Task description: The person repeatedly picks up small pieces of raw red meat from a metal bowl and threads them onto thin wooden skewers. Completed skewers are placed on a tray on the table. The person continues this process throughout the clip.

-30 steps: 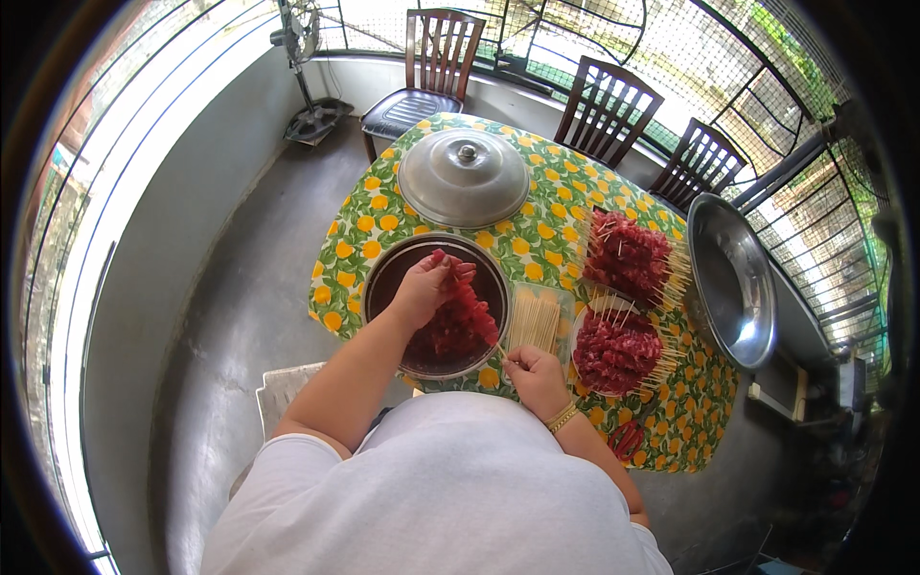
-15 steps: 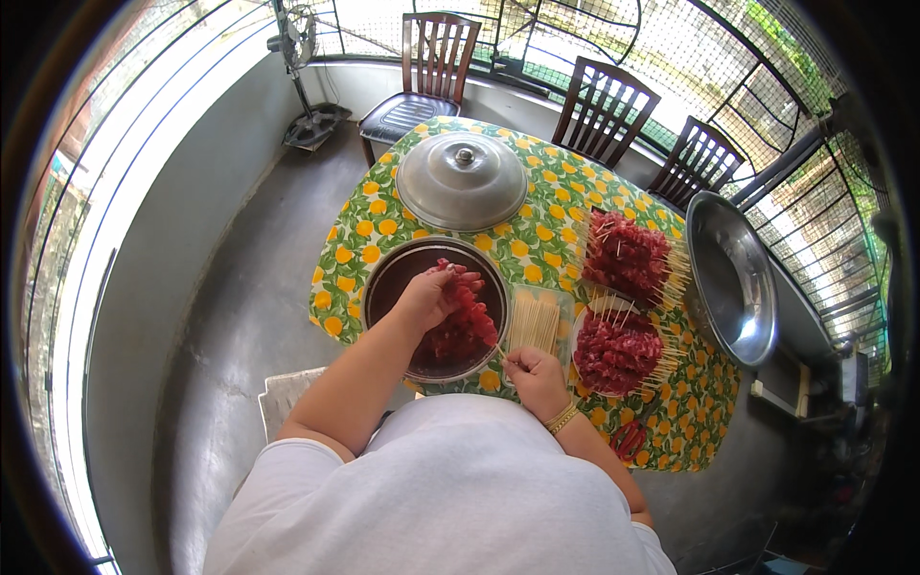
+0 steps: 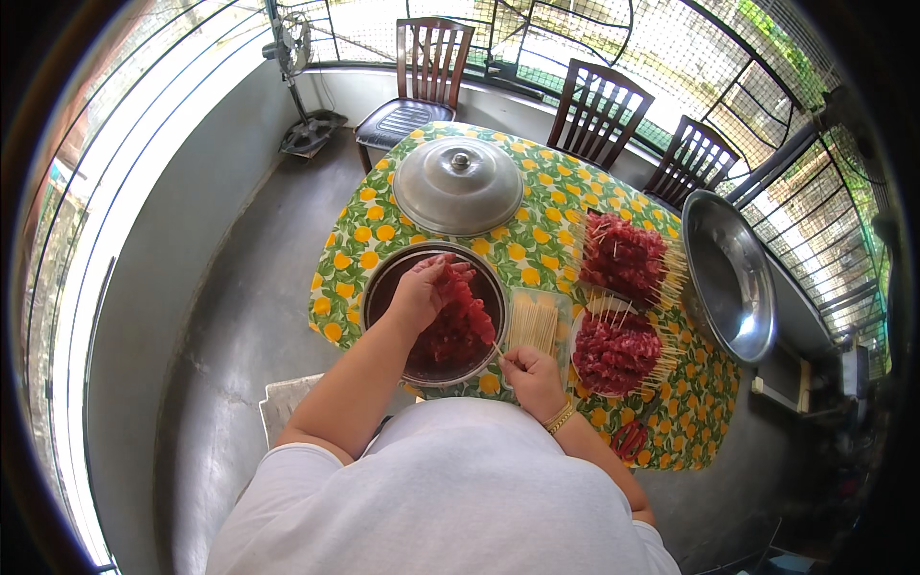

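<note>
Over a round metal pot point(image 3: 368, 305) of raw red meat, my left hand point(image 3: 418, 297) is closed at the upper end of a strip of red meat point(image 3: 464, 314). The meat is threaded on a thin wooden skewer point(image 3: 499, 353), which slants down to the right. My right hand point(image 3: 535, 378) pinches the skewer's bare lower end, just outside the pot's rim. A clear container of bare skewers point(image 3: 533, 322) lies beside the pot, close above my right hand. The left fingertips are partly hidden against the meat.
A plate of loaded meat skewers point(image 3: 615, 356) and another pile point(image 3: 625, 257) lie to the right. A domed metal lid point(image 3: 459, 192) sits behind the pot. A large metal basin point(image 3: 730, 273) tilts at the table's right edge; red-handled scissors point(image 3: 629, 440) lie near the front.
My left hand has shifted slightly left and up along the meat, its fingers drawn closer together. The right hand keeps its pinch on the skewer, almost unmoved.
</note>
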`<state>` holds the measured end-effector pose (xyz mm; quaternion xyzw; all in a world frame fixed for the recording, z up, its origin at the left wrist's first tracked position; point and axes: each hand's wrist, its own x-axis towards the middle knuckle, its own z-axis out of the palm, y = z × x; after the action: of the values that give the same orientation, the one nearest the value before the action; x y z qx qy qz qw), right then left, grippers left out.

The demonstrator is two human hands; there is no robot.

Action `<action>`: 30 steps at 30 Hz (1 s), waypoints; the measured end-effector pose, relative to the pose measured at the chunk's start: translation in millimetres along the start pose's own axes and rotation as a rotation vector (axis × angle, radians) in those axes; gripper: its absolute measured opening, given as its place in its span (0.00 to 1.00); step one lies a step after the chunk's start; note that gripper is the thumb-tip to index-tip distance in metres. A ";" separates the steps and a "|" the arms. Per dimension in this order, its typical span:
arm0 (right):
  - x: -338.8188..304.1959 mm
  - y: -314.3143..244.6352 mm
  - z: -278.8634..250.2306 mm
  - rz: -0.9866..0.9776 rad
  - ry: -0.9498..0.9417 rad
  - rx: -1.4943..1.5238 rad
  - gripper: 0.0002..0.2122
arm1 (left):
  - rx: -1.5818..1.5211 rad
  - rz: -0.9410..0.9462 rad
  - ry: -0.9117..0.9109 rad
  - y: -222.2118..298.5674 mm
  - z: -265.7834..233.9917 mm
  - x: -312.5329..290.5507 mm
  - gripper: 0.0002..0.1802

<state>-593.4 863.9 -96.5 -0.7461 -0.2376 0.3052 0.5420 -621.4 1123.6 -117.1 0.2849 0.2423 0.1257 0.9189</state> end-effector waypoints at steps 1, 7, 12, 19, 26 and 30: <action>-0.1 -1.5 0.0 0.002 0.001 -0.031 0.04 | 0.005 0.026 -0.014 1.8 0.1 0.5 0.10; -0.9 -7.8 4.1 -0.075 0.066 -0.165 0.04 | 0.208 0.118 0.125 -3.8 8.6 -3.6 0.10; -5.9 -9.9 4.3 -0.106 0.080 -0.184 0.05 | 0.249 0.161 0.155 -9.2 12.3 -8.3 0.09; -4.2 -4.2 6.4 -0.111 0.091 -0.137 0.06 | 0.308 0.006 0.039 3.5 5.6 -7.2 0.11; -4.0 -11.5 0.9 -0.061 0.064 -0.140 0.05 | 0.261 -0.065 -0.013 6.5 22.3 -17.3 0.11; -0.4 -5.9 4.2 -0.075 0.093 -0.058 0.06 | 0.234 -0.039 -0.064 -17.0 31.6 -24.0 0.12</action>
<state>-596.9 868.2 -91.7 -0.7654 -0.2487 0.2428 0.5416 -624.0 1086.4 -95.3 0.3894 0.2313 0.0695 0.8888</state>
